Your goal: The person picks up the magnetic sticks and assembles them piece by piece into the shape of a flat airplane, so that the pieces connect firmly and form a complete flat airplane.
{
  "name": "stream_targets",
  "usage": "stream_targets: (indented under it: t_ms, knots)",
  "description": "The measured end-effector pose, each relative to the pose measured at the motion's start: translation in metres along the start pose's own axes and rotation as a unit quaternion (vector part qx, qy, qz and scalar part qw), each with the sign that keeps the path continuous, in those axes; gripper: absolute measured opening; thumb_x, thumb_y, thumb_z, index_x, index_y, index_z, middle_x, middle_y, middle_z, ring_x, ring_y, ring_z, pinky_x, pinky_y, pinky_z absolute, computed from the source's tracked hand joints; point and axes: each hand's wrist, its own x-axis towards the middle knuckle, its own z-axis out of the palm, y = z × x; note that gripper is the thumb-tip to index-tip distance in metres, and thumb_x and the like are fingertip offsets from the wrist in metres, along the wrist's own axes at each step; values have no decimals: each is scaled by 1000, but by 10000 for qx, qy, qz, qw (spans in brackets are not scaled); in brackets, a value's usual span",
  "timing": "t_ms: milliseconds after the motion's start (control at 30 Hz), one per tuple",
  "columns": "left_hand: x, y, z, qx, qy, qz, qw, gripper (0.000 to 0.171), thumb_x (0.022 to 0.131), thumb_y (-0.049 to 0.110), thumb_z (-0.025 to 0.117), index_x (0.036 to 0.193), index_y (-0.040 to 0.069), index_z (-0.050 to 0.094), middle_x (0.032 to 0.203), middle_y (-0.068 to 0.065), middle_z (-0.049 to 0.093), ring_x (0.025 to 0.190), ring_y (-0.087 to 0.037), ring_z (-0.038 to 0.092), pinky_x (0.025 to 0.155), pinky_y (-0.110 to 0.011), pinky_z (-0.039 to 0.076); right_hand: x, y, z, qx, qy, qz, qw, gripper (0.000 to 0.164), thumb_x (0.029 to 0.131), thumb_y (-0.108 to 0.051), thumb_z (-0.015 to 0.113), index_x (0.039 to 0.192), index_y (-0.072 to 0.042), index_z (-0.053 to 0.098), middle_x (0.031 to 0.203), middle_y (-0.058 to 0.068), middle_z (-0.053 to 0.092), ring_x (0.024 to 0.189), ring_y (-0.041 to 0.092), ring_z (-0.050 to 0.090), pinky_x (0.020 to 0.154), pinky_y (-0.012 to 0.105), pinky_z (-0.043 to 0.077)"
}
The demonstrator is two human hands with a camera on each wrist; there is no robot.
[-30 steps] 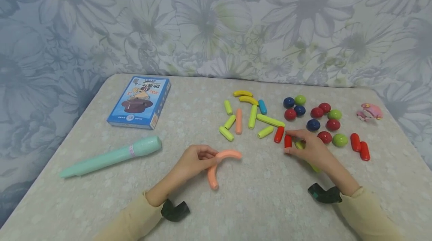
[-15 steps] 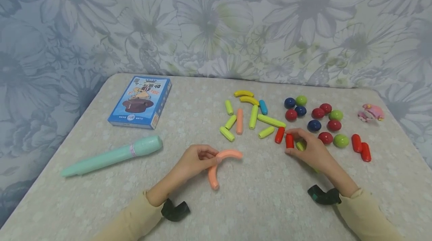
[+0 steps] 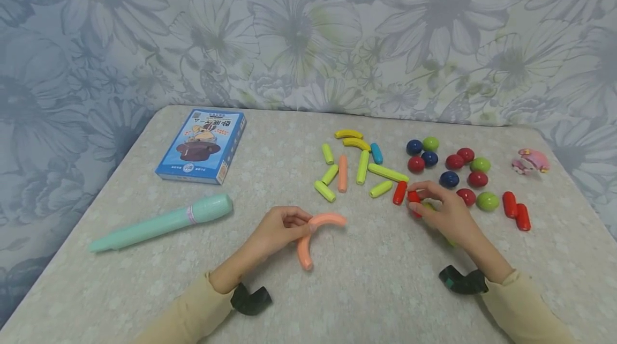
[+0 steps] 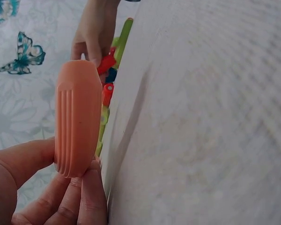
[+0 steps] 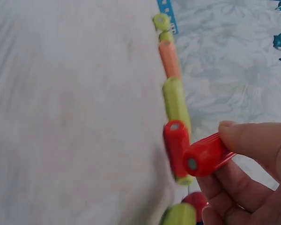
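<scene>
My left hand [image 3: 279,231] pinches the bend of a curved orange stick [image 3: 315,237] that lies on the table; the left wrist view shows the orange stick [image 4: 77,119] end-on between thumb and fingers. My right hand [image 3: 441,210] pinches a short red stick [image 3: 413,198], lifted a little off the table. The right wrist view shows this red stick [image 5: 203,154] between thumb and fingers, beside another red stick [image 5: 175,145]. A green piece sits partly hidden under the right hand.
Several green, yellow, orange and blue sticks [image 3: 359,167] lie beyond the hands, with blue, red and green balls [image 3: 450,170] to their right. Two red sticks [image 3: 516,211] and a pink toy [image 3: 530,161] sit far right. A blue box [image 3: 202,146] and teal pen [image 3: 161,222] lie left.
My right hand has picked the short red stick up off the table and tilted it. The left hand and the orange stick have stayed put.
</scene>
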Motion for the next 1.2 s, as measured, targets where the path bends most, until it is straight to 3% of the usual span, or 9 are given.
stream_targets:
  t_ms: [133, 200, 267, 333, 533, 600, 700, 867, 1200]
  knots:
    - [1, -1, -2, -50, -41, 49, 10000, 21, 84, 8, 68, 101, -3, 67, 82, -5, 65, 68, -15, 58, 57, -27, 45, 1, -9, -1, 806, -37, 186, 9966, 35, 87, -16, 68, 119, -7, 57, 110, 10, 62, 94, 19, 59, 76, 27, 48]
    - [1, -1, -2, -105, -54, 30, 9999, 22, 84, 9, 68, 102, -4, 67, 83, -6, 66, 68, -15, 58, 57, -27, 45, 1, -15, 0, 1429, -185, 600, 9877, 40, 89, -22, 67, 124, -8, 54, 111, 12, 62, 93, 15, 60, 74, 23, 48]
    - [1, 0, -3, -138, -53, 9, 9999, 22, 84, 9, 68, 103, -4, 66, 83, -6, 66, 68, -15, 58, 57, -28, 45, 2, -21, 2, 2060, -351, 1040, 9724, 45, 90, -25, 65, 128, -8, 49, 111, 11, 62, 93, 12, 60, 76, 22, 48]
    - [0, 1, -3, -206, -49, -51, 9998, 23, 84, 11, 68, 103, -3, 67, 83, -6, 66, 68, -15, 58, 57, -28, 45, 3, -26, 7, 2821, -494, 1403, 9478, 47, 90, -24, 64, 130, -7, 46, 109, 8, 62, 92, 12, 60, 77, 24, 49]
    - [-2, 1, -4, -333, 2, -143, 9993, 24, 84, 14, 70, 102, -1, 67, 82, -6, 66, 67, -15, 58, 56, -27, 44, 2, -38, 32, 4754, -693, 2168, 8498, 32, 92, -13, 60, 119, -3, 46, 100, 4, 62, 87, 13, 62, 78, 24, 49]
    - [-2, 1, -4, -356, 17, -120, 9993, 23, 84, 13, 69, 102, -1, 67, 83, -6, 66, 68, -15, 58, 56, -26, 44, 0, -41, 39, 4967, -733, 2341, 8325, 27, 93, -14, 60, 113, -3, 46, 100, 5, 61, 84, 12, 62, 77, 23, 49]
    - [-2, 0, -4, -417, 27, -59, 9991, 24, 84, 11, 68, 104, -2, 66, 84, -7, 66, 68, -15, 58, 56, -26, 43, -2, -45, 48, 5034, -803, 2522, 8225, 25, 92, -14, 61, 108, -3, 46, 100, 7, 60, 84, 13, 62, 78, 23, 49]
    - [-2, -1, -4, -536, 60, 17, 9985, 27, 85, 11, 67, 106, -5, 65, 86, -7, 66, 71, -15, 59, 57, -27, 45, -5, -50, 60, 5084, -863, 2485, 8200, 18, 91, -5, 60, 104, 0, 48, 101, 9, 59, 91, 14, 62, 83, 26, 47]
    - [0, 0, -3, -596, 87, 45, 9982, 27, 84, 12, 69, 106, -4, 65, 86, -8, 67, 73, -16, 61, 61, -28, 46, -6, -61, 78, 5020, -711, 2476, 8256, 24, 89, 1, 61, 107, 5, 46, 101, 12, 62, 94, 17, 63, 85, 30, 46]
